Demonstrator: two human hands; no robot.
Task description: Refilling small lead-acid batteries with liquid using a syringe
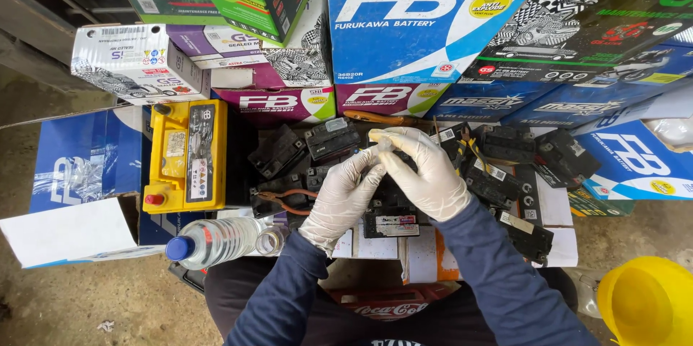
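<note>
Both my hands wear pale latex gloves and meet above a heap of small black batteries (505,145). My right hand (426,173) has its fingers curled and pinches the glove at the fingertips of my left hand (343,198), near the glove tip (380,142). The left hand's fingers are stretched out and hold nothing. One black battery with a white label (393,225) lies right below the hands. Dark blue sleeves cover both forearms.
A yellow battery (186,155) lies to the left, in front of an open blue carton (79,158). A clear bottle with a blue cap (209,241) lies near my left elbow. Stacked battery boxes (411,21) fill the back. A yellow funnel-like object (646,303) sits at lower right.
</note>
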